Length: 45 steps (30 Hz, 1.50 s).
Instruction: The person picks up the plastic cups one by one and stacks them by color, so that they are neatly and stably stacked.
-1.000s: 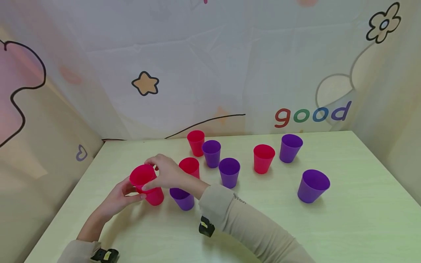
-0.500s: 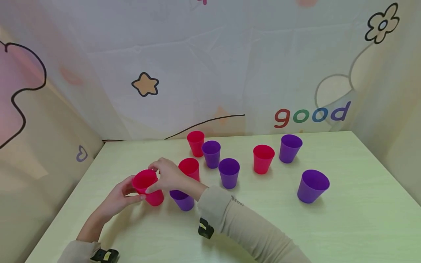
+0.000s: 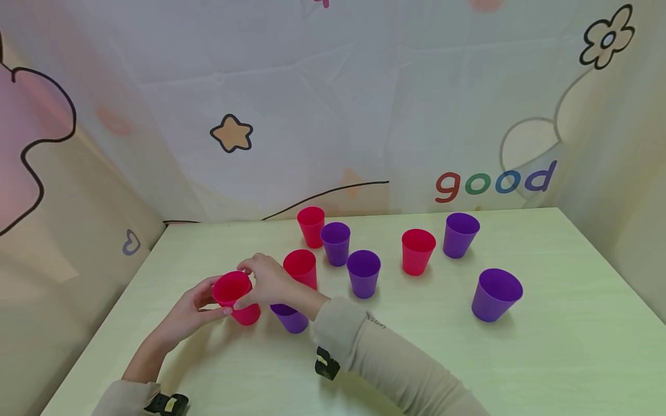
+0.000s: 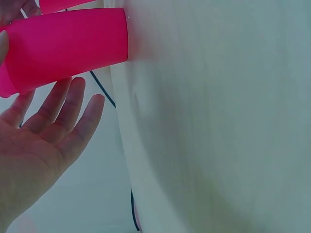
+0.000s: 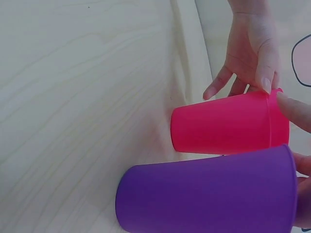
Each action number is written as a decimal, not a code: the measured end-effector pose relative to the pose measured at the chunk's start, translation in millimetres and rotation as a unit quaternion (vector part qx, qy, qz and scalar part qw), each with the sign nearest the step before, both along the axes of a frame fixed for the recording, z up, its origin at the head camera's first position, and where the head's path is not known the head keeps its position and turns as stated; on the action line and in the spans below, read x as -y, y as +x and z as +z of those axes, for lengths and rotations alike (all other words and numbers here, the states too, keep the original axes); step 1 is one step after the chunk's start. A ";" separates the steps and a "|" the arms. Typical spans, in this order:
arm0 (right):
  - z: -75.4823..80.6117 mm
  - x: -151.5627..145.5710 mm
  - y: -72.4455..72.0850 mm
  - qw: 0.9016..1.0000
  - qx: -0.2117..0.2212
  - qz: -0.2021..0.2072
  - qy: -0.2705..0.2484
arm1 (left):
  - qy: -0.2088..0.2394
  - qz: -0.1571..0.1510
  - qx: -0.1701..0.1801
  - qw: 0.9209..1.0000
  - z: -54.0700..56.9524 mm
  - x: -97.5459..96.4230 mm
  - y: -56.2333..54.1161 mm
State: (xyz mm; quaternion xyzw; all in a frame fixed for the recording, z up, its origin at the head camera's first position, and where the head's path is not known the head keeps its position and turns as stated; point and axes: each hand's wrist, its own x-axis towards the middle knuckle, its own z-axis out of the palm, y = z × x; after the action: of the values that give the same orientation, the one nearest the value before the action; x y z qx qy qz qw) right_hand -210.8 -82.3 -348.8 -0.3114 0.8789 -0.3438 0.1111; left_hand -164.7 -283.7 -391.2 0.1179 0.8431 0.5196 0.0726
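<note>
Two red plastic cups stand nested at the left of the table in the head view. The upper red cup (image 3: 232,288) sits deep inside the lower red cup (image 3: 247,316), so its rim band is all that shows of it in the right wrist view. My left hand (image 3: 183,316) holds the lower cup from the left, thumb in front and fingers behind. In the left wrist view its fingers (image 4: 73,104) lie along the cup's side. My right hand (image 3: 270,283) pinches the upper cup's rim. Just right of them stands a purple cup (image 3: 292,321), partly hidden under my right wrist.
Behind my right arm is another red cup (image 3: 302,268), with purple cups (image 3: 364,277) and a red cup (image 3: 311,228) further back. To the right stand a red cup (image 3: 418,254) and purple cups (image 3: 494,297). A printed cloth (image 3: 322,115) hangs behind the table.
The upper red cup has gone down into the lower one, and its rim now sits lower. My right hand has come down with it; my left hand has stayed in place.
</note>
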 end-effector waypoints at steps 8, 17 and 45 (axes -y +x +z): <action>3.3 -12.2 6.3 0.999 0.022 -0.004 -0.047 | 0.001 0.027 -0.034 0.999 -0.4 2.8 5.4; 4.2 -38.5 14.9 0.991 0.015 -0.035 -0.129 | 0.068 0.044 -0.100 0.992 0.2 5.2 11.5; -26.4 -85.6 10.7 0.947 0.013 -0.226 -0.226 | 0.125 0.120 -0.084 0.981 -5.1 -3.4 16.2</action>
State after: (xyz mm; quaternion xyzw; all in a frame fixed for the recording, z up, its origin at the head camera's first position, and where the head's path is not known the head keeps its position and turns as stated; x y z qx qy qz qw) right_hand -200.1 3.3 -375.2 -0.1165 0.8237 -0.5541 -0.0313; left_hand -148.5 -280.4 -396.3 0.0670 0.7825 0.6143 -0.0767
